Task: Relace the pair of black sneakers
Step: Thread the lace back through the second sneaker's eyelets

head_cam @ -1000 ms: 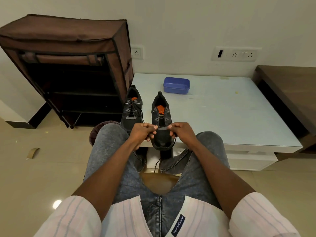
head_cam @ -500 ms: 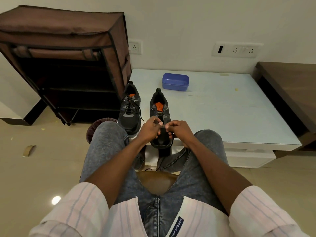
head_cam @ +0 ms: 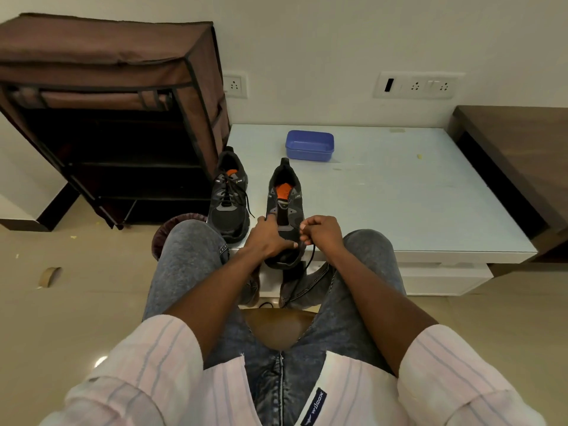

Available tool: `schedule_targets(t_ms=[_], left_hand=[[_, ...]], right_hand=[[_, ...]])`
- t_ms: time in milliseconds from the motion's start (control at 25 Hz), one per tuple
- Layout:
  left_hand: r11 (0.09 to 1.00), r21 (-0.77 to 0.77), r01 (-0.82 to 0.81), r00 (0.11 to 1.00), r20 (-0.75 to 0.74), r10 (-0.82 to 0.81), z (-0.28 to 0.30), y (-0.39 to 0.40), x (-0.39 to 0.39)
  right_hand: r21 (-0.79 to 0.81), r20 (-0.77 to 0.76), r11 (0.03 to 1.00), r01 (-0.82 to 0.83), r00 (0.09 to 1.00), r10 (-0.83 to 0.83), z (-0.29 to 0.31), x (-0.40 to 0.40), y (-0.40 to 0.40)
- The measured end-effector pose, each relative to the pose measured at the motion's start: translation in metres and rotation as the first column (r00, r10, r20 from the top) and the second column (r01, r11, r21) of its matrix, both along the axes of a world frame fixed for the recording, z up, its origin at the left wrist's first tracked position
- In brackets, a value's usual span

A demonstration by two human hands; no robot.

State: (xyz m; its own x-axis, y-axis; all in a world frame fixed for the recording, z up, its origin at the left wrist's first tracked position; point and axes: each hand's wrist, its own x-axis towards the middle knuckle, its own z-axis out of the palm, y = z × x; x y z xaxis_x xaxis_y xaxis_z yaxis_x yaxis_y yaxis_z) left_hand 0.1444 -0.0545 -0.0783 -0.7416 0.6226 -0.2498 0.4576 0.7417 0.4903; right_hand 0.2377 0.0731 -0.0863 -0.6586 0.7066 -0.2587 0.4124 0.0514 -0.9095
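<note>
Matt black mesh on both sneakers (head_cam: 228, 207). Glossy pale tabletop (head_cam: 415, 195), probably glass. Smooth blue plastic box (head_cam: 309, 145). Brown cloth shoe rack (head_cam: 101, 56) far left. Polished floor (head_cam: 61, 318).

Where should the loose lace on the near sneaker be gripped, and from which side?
Probably pinch the lace just below the right hand, coming from the right: it hangs free over the table edge, while the left hand covers the sneaker's other side.
</note>
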Motion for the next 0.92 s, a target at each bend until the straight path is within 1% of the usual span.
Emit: schedule_targets(t_ms=[80,120,200,240,320,480,760,920], left_hand=[[1.000,-0.002,-0.013,0.999,-0.048,0.013,-0.001,-0.006,0.003],[1.000,0.010,-0.005,0.999,-0.047,0.006,-0.001,-0.009,0.005],[0.999,0.009,0.050,0.999,0.009,-0.050,-0.001,-0.011,0.006],[0.996,-0.011,0.089,0.995,0.042,-0.088,-0.002,-0.010,0.007],[0.987,-0.067,0.145,0.988,0.054,-0.142,-0.004,-0.007,0.010],[0.988,-0.089,0.124,0.992,0.019,-0.123,-0.003,-0.007,0.016],[0.983,-0.144,0.111,0.994,0.019,-0.110,-0.002,-0.015,0.021],[0.993,-0.077,0.092,0.995,0.053,-0.089,0.001,-0.020,0.016]], right_hand=[[0.042,0.020,0.999,-0.003,1.000,0.002,-0.001,-0.003,-0.004],[0.060,0.025,0.998,0.004,1.000,-0.006,-0.001,-0.004,-0.006],[0.108,0.037,0.994,0.032,0.999,-0.036,-0.001,-0.006,-0.009],[0.131,0.047,0.990,0.044,0.998,-0.050,-0.002,-0.007,-0.009],[0.138,0.051,0.989,0.057,0.997,-0.065,-0.003,-0.009,-0.009],[0.151,0.058,0.988,0.033,0.997,-0.042,-0.006,-0.010,-0.008],[0.157,0.073,0.986,-0.049,0.997,0.038,-0.009,-0.008,-0.012],[0.189,0.083,0.980,-0.057,0.996,0.042,-0.008,-0.008,-0.013]])
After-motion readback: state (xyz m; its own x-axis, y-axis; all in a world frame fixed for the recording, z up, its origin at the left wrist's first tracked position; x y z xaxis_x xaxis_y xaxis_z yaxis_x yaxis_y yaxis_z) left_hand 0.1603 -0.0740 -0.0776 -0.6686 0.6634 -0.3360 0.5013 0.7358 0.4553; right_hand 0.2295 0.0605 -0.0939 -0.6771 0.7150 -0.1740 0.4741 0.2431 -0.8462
